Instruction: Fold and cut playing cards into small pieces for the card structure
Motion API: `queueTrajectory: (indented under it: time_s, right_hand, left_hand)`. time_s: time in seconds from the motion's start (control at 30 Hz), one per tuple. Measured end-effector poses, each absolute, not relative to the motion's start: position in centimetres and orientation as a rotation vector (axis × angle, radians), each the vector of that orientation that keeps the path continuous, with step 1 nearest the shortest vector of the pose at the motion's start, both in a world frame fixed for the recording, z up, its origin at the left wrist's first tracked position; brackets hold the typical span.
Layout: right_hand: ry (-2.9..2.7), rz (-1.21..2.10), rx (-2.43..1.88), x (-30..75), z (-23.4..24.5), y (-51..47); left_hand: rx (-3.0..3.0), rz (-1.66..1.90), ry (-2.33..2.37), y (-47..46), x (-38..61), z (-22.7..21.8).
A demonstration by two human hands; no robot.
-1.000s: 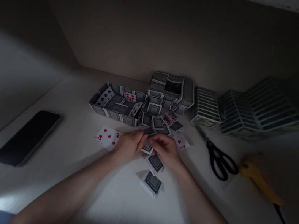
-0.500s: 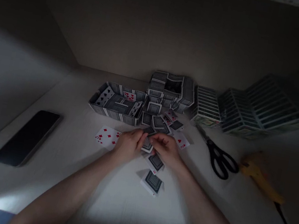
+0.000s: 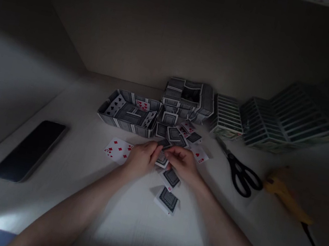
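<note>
Between my two hands is a folded playing card [image 3: 162, 159], its patterned back facing up. My left hand [image 3: 142, 157] is closed on its left side, thumb along the card. My right hand [image 3: 183, 162] pinches the right side with bent fingers. A five of diamonds [image 3: 118, 151] lies face up, partly under my left hand. Just below my right hand rest a folded card [image 3: 170, 178] and another folded card [image 3: 168, 200]. Beyond my fingers several folded cards [image 3: 178, 136] lie in a loose pile, beside a face-up heart card [image 3: 199, 154].
An open box made of cards [image 3: 129, 124] and a taller card-built box [image 3: 172, 94] stand at the back. Right of them are slatted card structures [image 3: 230, 113]. Scissors [image 3: 241, 174] and a yellow glue gun [image 3: 288, 198] with a cord lie right; a phone [image 3: 30, 150] lies left.
</note>
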State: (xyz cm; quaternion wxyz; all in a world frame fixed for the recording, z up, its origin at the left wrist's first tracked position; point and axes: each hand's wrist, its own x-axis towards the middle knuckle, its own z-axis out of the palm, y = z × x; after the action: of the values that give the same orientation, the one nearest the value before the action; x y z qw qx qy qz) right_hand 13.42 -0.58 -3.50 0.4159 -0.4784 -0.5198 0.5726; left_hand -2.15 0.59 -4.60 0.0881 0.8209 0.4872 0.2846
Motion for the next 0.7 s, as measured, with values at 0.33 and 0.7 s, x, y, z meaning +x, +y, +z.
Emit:
queueTrajectory:
  time_s: [0.33,0.7]
  right_hand:
    - [-1.366,1.354,-1.301,13.07,-3.33,-0.65]
    - [-1.280,1.359,-1.302,12.93,-3.00,-0.57]
  left_hand:
    - [2.555,0.891,1.407,0.57,-2.16,-4.51]
    - [2.355,1.034,1.446,0.72,-2.23,-4.51]
